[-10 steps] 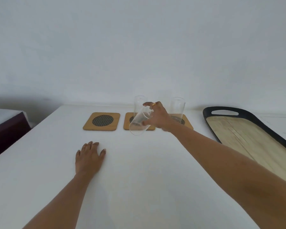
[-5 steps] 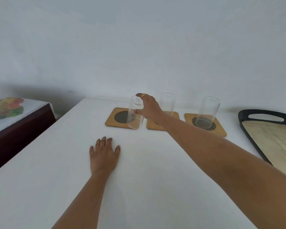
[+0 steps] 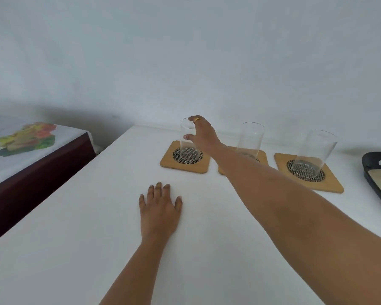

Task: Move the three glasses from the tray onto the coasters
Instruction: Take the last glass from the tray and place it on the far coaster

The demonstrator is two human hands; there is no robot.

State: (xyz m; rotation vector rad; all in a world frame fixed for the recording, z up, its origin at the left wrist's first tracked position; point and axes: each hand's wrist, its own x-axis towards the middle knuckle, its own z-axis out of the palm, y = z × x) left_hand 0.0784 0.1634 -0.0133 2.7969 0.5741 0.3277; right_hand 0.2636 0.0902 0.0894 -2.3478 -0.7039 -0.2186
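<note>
Three square wooden coasters with dark mesh centres lie in a row at the back of the white table. A clear glass (image 3: 187, 148) stands upright on the left coaster (image 3: 172, 162), and my right hand (image 3: 204, 134) is shut on its upper part. A second glass (image 3: 251, 138) stands on the middle coaster (image 3: 263, 156), partly hidden by my forearm. The third glass (image 3: 315, 153) stands on the right coaster (image 3: 330, 183). My left hand (image 3: 160, 209) lies flat on the table, fingers apart, holding nothing. The black-rimmed tray (image 3: 374, 172) shows at the right edge.
The white table (image 3: 97, 216) has its left edge running diagonally. Beyond it, lower down, stands a dark piece of furniture covered by a flowered cloth (image 3: 24, 139). A plain wall rises right behind the coasters.
My right hand carried the tilted glass leftward and set it upright on the left coaster. The view swung left, so the tray slid toward the right edge. My left hand stayed flat.
</note>
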